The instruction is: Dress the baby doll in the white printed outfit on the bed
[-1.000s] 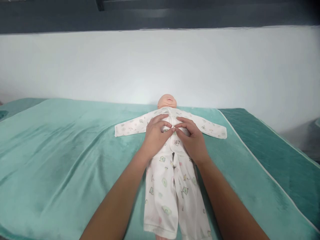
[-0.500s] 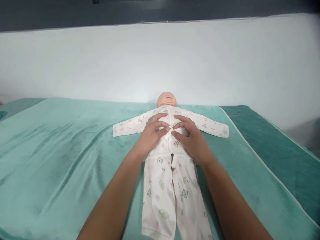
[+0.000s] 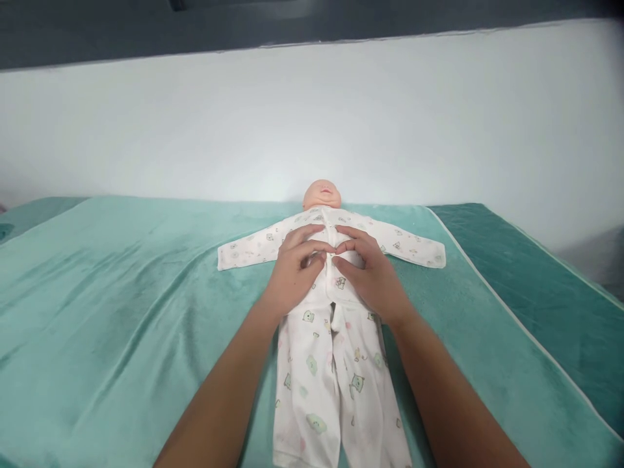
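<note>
A baby doll lies on its back, dressed in a white printed baby shirt and matching trousers. Both sleeves stretch out sideways. My left hand lies on the left half of the shirt, thumb and index finger closed at the front edge. From the other side my right hand pinches the same front edge, its fingertips meeting those of my left hand at mid-chest. A small fastening seems to sit between the fingertips, mostly covered.
A green blanket with soft folds lies under the doll. Its pale edge runs down the right over a darker green cover. Behind the doll's head rises a white wall, with a dark band above.
My left fingers have shifted slightly, the index finger now reaching to the right fingertips and the thumb drawn back a little. Both hands stay at the shirt front. The view has tilted slightly.
</note>
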### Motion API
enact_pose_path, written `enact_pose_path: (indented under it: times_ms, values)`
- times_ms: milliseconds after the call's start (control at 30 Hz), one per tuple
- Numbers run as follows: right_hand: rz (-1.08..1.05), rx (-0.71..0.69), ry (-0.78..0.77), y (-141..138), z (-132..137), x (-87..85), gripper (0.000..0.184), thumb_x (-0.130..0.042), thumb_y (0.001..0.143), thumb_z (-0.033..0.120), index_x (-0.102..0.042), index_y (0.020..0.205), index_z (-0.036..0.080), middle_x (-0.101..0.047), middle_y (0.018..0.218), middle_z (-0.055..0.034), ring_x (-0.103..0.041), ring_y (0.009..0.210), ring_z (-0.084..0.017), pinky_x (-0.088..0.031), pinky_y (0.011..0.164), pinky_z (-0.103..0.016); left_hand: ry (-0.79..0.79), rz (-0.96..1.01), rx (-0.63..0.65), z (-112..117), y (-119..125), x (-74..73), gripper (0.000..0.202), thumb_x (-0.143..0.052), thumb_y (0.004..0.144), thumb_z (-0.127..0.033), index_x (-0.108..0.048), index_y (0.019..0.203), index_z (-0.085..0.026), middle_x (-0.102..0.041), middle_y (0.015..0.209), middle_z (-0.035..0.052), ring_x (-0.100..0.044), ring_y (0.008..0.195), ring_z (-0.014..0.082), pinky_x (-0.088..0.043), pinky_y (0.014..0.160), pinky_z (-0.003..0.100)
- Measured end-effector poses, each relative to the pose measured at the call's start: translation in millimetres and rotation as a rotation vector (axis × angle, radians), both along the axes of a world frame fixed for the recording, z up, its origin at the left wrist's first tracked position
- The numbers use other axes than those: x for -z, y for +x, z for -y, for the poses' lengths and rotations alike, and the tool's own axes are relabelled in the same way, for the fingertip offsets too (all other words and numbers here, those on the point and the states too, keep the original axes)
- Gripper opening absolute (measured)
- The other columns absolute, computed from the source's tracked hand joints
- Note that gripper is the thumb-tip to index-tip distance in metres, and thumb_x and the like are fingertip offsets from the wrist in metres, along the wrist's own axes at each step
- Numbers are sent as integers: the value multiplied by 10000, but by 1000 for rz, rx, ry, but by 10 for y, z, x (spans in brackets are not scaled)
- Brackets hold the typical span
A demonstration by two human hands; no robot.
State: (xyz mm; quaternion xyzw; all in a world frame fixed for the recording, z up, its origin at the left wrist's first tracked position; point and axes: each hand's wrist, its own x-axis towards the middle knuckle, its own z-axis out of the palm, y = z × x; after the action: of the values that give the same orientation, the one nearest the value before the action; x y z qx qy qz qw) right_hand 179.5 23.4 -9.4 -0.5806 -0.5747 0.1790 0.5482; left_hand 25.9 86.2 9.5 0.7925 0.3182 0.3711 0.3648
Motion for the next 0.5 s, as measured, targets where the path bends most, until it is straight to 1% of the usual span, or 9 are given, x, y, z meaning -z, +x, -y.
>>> enact_pose_path:
  times_ms: [67,133,233,400,500]
  values:
    - [0,-1,0,-2,-3,-11,33,-619,815,236,-634,838,254,-537,1376,5,-418,1336,-226,-275,1155,-482,19,-28,-36,12,4,-9,191,-538,890,-257,-724,925,-284,-517,1405,-1,-467,1306,245,-528,824,328]
    - [3,-3,-6,-3,-2,-25,26,-617,816,242,-634,834,252,-534,1378,-2,-411,1340,-231,-276,1153,-487,19,-50,-53,16,5,-22,171,-554,894,-304,-723,913,-282,-531,1392,-1,-480,1288,250,-526,806,329]
    - [17,-8,-13,-5,2,-41,26,-616,815,239,-635,828,252,-530,1379,-4,-410,1337,-233,-284,1147,-487,26,-74,-55,12,1,-42,175,-550,902,-332,-715,886,-277,-553,1366,-5,-469,1298,248,-519,836,336]
    - [46,-8,26,-4,8,-34,45,-609,813,217,-634,821,254,-545,1357,1,-428,1318,-228,-300,1135,-473,24,-77,-46,4,-2,-56,130,-555,887,-274,-675,841,-257,-547,1369,-6,-441,1325,241,-510,867,337]
    - [43,-7,40,-3,10,-23,78,-599,815,198,-646,807,259,-552,1348,11,-444,1307,-221,-319,1122,-452,22,-64,-33,5,-5,-54,130,-546,894,-273,-657,830,-251,-539,1372,-5,-426,1337,231,-498,899,334]
